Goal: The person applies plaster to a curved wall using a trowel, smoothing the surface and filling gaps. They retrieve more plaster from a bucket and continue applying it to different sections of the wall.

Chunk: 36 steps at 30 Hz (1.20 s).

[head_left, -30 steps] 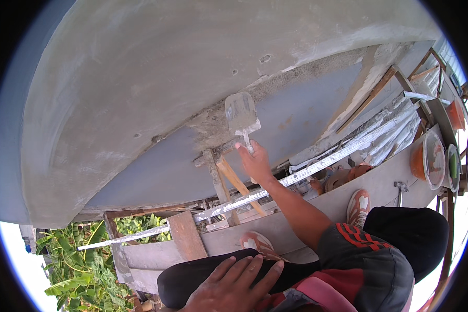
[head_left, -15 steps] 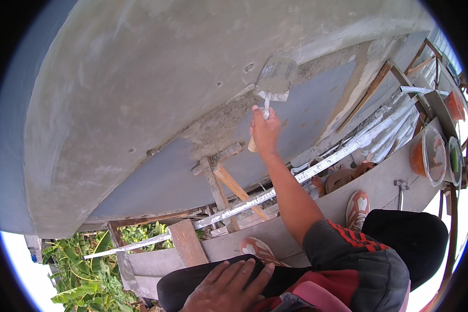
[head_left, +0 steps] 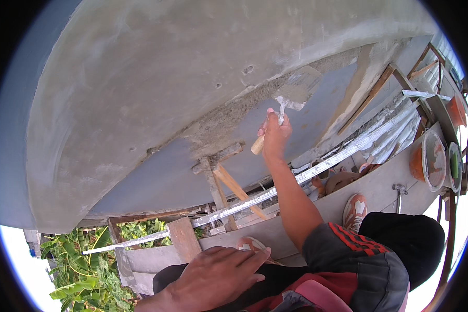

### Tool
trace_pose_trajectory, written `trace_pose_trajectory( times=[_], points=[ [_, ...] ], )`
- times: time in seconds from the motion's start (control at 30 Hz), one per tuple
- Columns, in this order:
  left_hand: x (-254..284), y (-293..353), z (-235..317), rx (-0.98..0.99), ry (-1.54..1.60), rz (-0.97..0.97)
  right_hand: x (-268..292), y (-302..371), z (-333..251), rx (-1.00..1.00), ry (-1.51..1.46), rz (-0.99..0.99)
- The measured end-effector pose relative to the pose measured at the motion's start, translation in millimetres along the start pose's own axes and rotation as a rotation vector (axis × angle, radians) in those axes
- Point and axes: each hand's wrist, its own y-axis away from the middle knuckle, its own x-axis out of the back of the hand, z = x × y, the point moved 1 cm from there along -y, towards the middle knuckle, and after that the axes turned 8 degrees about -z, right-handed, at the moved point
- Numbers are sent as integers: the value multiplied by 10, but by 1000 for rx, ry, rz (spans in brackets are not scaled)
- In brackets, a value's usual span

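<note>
A trowel [head_left: 299, 86] with a wide, mortar-smeared blade and a pale wooden handle is in my right hand [head_left: 276, 134], the fingers wrapped round the handle. Its blade lies over the blue-grey panel [head_left: 325, 96], just below the rough mortar band [head_left: 218, 122]; whether it touches, I cannot tell. Above that band spreads the smooth grey plastered wall [head_left: 156, 78], marked by a few small pits. My left hand [head_left: 218, 275] hovers over or rests on my dark-trousered knee, fingers stretched out and nothing in them.
A long mortar-splashed metal bar [head_left: 322, 165] crosses beneath my right arm. Plank boards [head_left: 390, 187] bear my shoes, a hammer [head_left: 399, 196] and a bucket [head_left: 432, 158]. Wooden props [head_left: 213, 182] stand against the panel. Leafy plants [head_left: 83, 265] grow below at the left.
The trowel and my right hand have moved right and slightly down, drawing the blade off the rough mortar band. My left hand has shifted up from the knee, its forearm now showing.
</note>
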Motion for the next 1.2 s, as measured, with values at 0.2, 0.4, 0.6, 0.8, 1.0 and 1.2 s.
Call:
trace_pose_trajectory(
  times=[0.2,0.4,0.6,0.8,1.0,1.2],
  points=[
    [195,-1290,-1221,207,616,-71,78,-26,-554,97,45,149],
    [-31,-2935,-1677,-149,1882,1111,287,-216,-1250,297,124,138],
    [23,-3281,-1599,-346,2071,1497,466,-121,-1388,310,157,124],
    [59,-3343,-1682,-447,2117,1522,651,-120,-1370,293,194,118],
    [77,-3330,-1739,-340,2026,1559,657,-94,-1290,279,243,116],
    [124,-3356,-1658,-158,2039,1655,681,-94,-1232,273,259,83]
  ],
)
